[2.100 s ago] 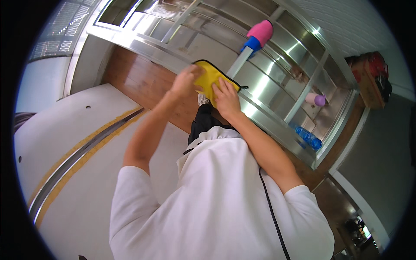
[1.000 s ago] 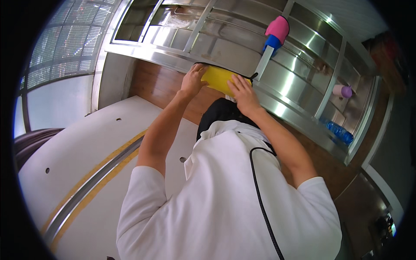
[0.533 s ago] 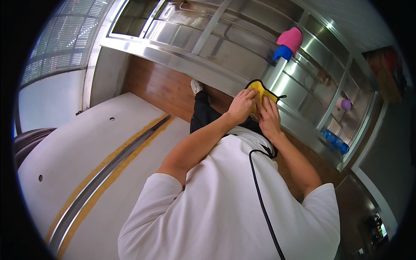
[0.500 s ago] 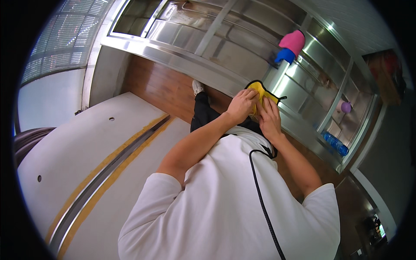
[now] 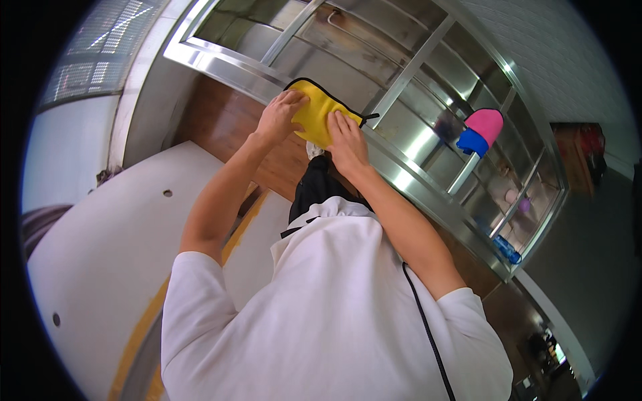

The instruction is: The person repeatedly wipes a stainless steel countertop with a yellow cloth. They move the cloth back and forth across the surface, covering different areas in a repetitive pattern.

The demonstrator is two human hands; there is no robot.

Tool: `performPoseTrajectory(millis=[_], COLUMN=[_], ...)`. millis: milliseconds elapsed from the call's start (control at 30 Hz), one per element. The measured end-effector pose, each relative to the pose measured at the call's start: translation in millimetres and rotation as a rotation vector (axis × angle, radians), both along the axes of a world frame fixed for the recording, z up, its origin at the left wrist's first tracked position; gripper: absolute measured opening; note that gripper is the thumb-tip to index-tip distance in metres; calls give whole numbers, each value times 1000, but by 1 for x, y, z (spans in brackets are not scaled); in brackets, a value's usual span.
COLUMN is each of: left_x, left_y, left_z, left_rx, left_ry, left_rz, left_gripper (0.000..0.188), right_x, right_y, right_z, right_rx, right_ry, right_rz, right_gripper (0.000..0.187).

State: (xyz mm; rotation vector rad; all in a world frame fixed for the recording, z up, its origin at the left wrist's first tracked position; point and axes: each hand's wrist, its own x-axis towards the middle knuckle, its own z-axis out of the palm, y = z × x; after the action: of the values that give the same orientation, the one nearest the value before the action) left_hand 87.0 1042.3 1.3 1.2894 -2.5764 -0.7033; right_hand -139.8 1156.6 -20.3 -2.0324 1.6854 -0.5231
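1. Both hands meet on one yellow cloth (image 5: 317, 117), pressed flat against the metal-framed glass panel (image 5: 408, 73) directly ahead of them, at arm's reach.
2. Its long axis runs from beyond the left hand (image 5: 279, 117) down toward the right hand (image 5: 346, 144), roughly along the frame rail under it.
3. Neither hand is nearer; the cloth lies between and under them, the left on its upper-left end, the right on its lower-right end.
4. Left hand: fingers curled over the cloth's edge, seemingly pinching it, though the grip is partly hidden.
5. Right hand: fingers extended and close together, palm down, pressing the cloth to the surface.
6. Well off to the right of the right hand, a pink and blue mop head (image 5: 481, 130) leans at the frame, untouched.
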Motion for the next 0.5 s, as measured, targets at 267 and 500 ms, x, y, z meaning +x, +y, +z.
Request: performPoseTrajectory(millis=[267,500], left_x=[-121,-164], left_y=[80,110], left_z=[-22,-30], left_rx=[119,60], left_ry=[303,176], left_rz=[-293,-386], left_gripper=[62,52], right_x=[-99,-122], right_y=[125,124], right_z=[42,47], right_rx=[195,268], right_ry=[216,338], right_rz=[-294,-113], right_gripper=[84,82])
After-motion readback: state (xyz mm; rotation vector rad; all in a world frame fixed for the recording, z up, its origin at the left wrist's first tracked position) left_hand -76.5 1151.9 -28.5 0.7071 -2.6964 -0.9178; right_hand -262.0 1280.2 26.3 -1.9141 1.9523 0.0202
